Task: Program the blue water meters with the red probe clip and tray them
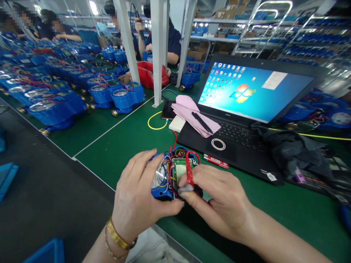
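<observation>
While your left hand [137,190], fingers spread, grips the blue wired housing [159,193] before the laptop [236,115], your right hand [221,197] pinches a small grey piece [185,189] over the housing; dark phone [168,109], left of laptop.

The blue case [162,193] has red and yellow wires [170,168]. I see a green surface [123,142] and pink paper [187,115].

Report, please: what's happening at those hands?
Left hand gripping blue wired unit. Right hand pinching small grey piece over it. Laptop just beyond, not blocking either hand.
</observation>
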Demonstrator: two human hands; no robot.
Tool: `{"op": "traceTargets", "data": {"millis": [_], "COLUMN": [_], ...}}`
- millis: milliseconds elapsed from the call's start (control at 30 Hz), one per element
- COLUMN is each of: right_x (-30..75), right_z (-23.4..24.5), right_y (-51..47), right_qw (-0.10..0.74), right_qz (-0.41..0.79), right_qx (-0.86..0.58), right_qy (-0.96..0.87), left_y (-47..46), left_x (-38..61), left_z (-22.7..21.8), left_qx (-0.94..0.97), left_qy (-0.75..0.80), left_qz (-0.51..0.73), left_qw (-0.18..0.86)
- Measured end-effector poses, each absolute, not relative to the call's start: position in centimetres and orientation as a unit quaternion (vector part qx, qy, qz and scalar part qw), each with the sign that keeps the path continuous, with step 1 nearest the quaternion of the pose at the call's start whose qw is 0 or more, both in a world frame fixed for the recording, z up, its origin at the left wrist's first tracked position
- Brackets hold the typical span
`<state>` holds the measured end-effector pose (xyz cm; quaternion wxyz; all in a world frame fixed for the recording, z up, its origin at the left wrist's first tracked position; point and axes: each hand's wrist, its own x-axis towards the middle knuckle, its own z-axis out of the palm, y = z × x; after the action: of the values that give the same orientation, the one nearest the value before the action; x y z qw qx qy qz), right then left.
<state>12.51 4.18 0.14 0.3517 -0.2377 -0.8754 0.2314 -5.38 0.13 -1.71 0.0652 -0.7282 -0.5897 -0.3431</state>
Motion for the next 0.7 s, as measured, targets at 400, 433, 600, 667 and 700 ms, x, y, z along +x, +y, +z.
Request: {"op": "traceTargets", "data": {"millis": [400,433,600,667,700], "right_x": [12.44,12.44,12.26,12.17,12.15], "right_z": [0.06,0.03,0.03,0.08,0.09], "right_y": [4.21,4.21,4.30,4.33,4.34], "right_qw": [0.350,0.350,0.353,0.357,0.357], "right_qz": [0.236,0.238,0.245,0.249,0.251], "right_qx": [-0.235,-0.235,-0.234,-0.230,-0.229], "right_qy": [-0.876,-0.875,-0.872,-0.871,-0.870], "left_y": [0.04,0.06,0.04,0.04,0.04], "left_x": [-5.30,-5.31,-5.46,-5.56,-5.62], "left_z": [-1.66,-1.68,-1.84,-1.87,-1.88], "left_qx": [-0.731,-0.732,-0.737,-0.740,-0.741], "left_qy": [-0.586,-0.585,-0.578,-0.576,-0.575], "left_qz": [-0.342,-0.341,-0.339,-0.334,-0.333], "left_qw": [0.068,0.070,0.088,0.094,0.097]}}
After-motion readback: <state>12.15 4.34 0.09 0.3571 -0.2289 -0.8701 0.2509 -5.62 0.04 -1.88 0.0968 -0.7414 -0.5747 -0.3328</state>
